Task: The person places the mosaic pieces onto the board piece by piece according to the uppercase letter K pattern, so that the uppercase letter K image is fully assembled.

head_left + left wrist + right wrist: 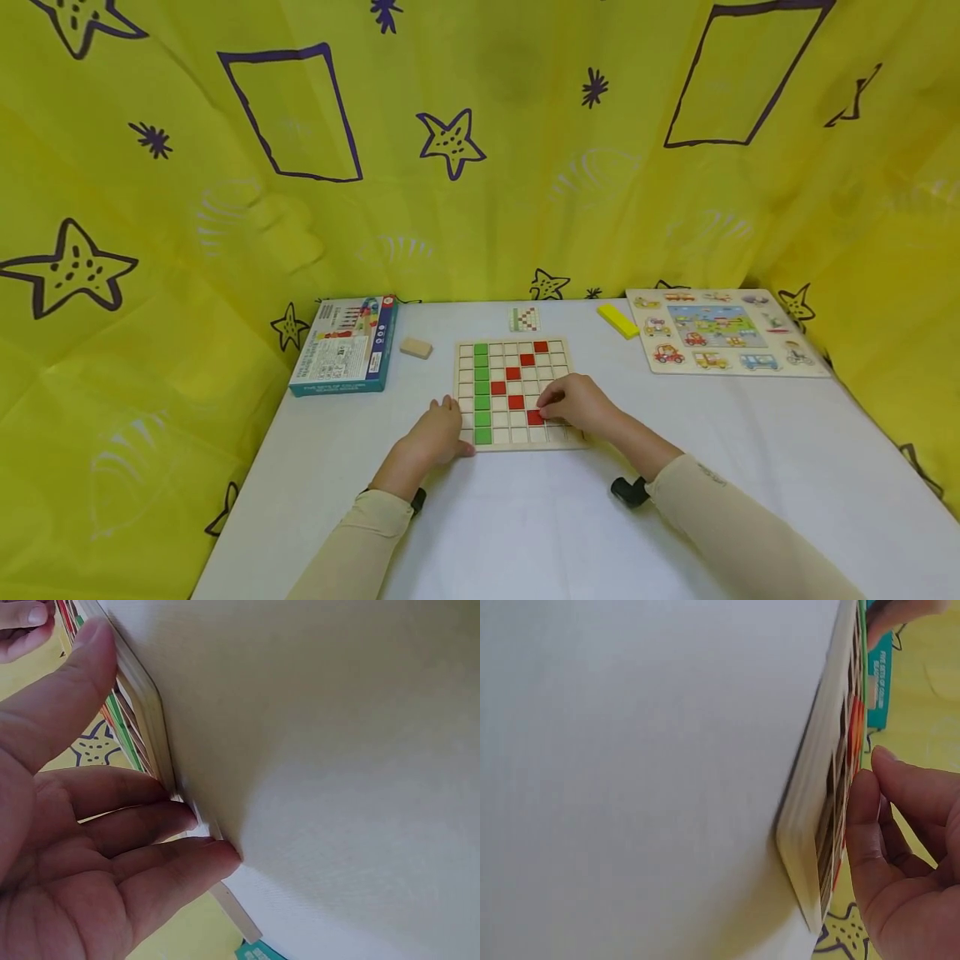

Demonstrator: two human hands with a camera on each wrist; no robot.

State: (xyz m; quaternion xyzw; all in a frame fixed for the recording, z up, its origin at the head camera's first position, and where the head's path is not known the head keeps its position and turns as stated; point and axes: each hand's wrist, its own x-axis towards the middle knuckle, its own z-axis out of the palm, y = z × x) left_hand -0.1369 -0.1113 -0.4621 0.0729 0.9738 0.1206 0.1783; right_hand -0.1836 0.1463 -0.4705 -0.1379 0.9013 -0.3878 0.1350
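Note:
A square wooden grid board lies on the table with a column of green tiles and a slanted pattern of red tiles. At its near left corner, the left hand rests against the rim. Its thumb lies along the near edge and its fingers touch the left side and the tabletop. Over the board's right half, the right hand has thumb and forefinger brought together at the lowest red tile. Those fingertips partly cover that tile, and the hand hides some cells.
Behind the board lies a small pattern card. A wooden block and a teal game box are on the left. To the right are a yellow block and a vehicle picture puzzle. A yellow curtain surrounds the table.

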